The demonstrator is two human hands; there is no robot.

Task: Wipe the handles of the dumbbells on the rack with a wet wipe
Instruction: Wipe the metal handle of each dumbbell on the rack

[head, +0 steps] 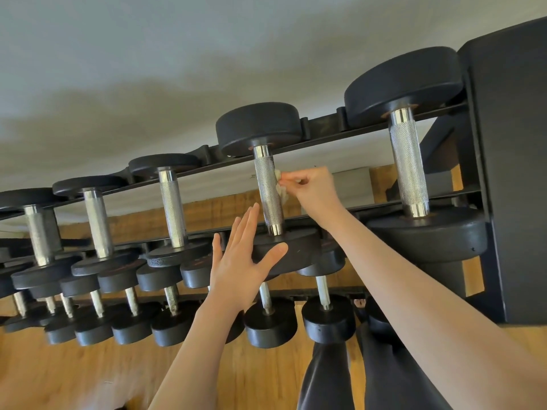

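Observation:
A black rack carries a top row of black dumbbells with knurled chrome handles. My right hand pinches a small crumpled wet wipe against the right side of the middle dumbbell's handle. My left hand is flat with fingers spread, the thumb resting on that dumbbell's near head. More top-row handles stand to the left and one larger handle to the right.
A lower row of smaller dumbbells sits under the top row. The rack's black end panel closes off the right side. Below lie a wooden floor and my legs in dark trousers. A pale wall rises behind the rack.

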